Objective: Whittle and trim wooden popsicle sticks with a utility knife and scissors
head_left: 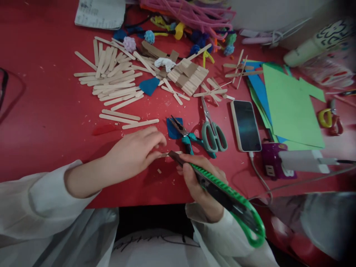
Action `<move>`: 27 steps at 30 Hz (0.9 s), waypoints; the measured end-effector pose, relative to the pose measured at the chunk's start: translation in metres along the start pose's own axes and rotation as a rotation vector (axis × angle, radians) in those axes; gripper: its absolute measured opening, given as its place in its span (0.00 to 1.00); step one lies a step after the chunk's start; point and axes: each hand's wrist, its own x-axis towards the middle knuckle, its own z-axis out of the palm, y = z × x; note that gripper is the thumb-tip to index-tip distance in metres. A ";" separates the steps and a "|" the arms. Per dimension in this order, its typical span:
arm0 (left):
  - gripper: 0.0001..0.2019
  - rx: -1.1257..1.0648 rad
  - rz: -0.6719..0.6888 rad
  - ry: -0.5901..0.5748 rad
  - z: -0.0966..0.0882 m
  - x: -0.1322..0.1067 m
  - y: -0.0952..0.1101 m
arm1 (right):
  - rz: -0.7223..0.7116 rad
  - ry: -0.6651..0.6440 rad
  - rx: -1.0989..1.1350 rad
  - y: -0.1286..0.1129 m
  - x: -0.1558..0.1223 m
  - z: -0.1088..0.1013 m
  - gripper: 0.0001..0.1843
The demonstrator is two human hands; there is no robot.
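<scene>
White sleeves frame the bottom of the view, and from the right one comes the right hand (pixel 198 181), its fingers (pixel 191 174) wrapped tight around a green utility knife (pixel 230 200). The knife's dark tip slants up and left and meets a short wooden stick piece (pixel 170 153) lying on the red counter (pixel 50 111). The left hand (pixel 133 152) rests palm down just left of that tip. Its fingers (pixel 155 142) are pressed together on the stick piece's left end and seem to pin it flat, though the contact is partly hidden under them. Small wood chips (pixel 159 171) lie scattered just below the fingers of both hands.

Just beyond the knife tip lie teal-handled pliers (pixel 185 135) on a blue scrap (pixel 174 129). Scissors (pixel 213 131) touch the pliers on the right, and a phone (pixel 245 125) lies further right. Three loose sticks (pixel 125 118) lie beyond the left fingers, and a large heap of sticks (pixel 116 79) lies well beyond those. Green paper (pixel 289 107) lies far to the right of the right fingers.
</scene>
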 end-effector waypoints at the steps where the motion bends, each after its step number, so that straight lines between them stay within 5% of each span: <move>1: 0.04 -0.045 -0.029 0.025 -0.001 0.000 0.000 | 0.008 0.026 0.023 0.003 -0.002 0.001 0.07; 10: 0.01 -0.181 -0.103 0.006 -0.006 0.003 0.005 | 0.162 0.083 0.167 0.004 -0.005 0.003 0.07; 18: 0.11 0.186 0.132 -0.019 -0.003 0.001 -0.002 | 0.124 0.102 0.119 0.008 -0.003 0.005 0.08; 22: 0.06 0.294 0.168 -0.020 0.000 0.001 -0.006 | 0.070 0.105 0.072 0.009 -0.002 0.006 0.07; 27: 0.12 0.295 0.157 0.041 0.002 0.002 -0.012 | 0.055 0.029 0.080 0.005 -0.005 0.000 0.06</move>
